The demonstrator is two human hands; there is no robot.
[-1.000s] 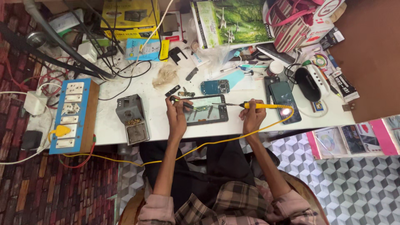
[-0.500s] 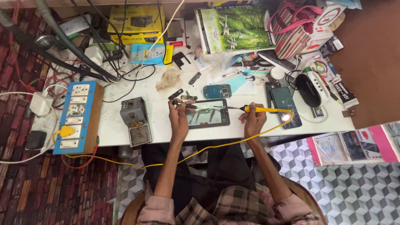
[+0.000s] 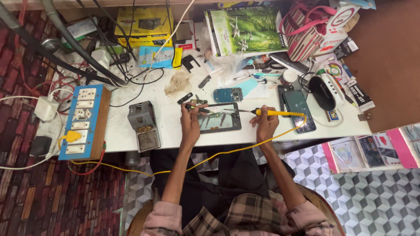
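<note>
Both hands grip: right hand (image 3: 265, 123) clamps yellow soldering iron (image 3: 280, 113) lying crosswise, tip pointing left; left hand (image 3: 190, 121) pinches tweezers (image 3: 197, 109).

Plaid shirt, pink and dark checks, sleeves rolled above elbows with pale pink cuffs. Forearms bare. Black trousers over lap. Both hands (image 3: 190, 124) (image 3: 264, 124) bare, no gloves, rings or watch visible.

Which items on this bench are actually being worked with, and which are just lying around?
In use:
- opened phone, steadied by the left hand
- yellow soldering iron in the right hand

Lying about:
- grey iron stand
- blue switchboard
- small circuit board
- dark phone
- striped bag
</note>
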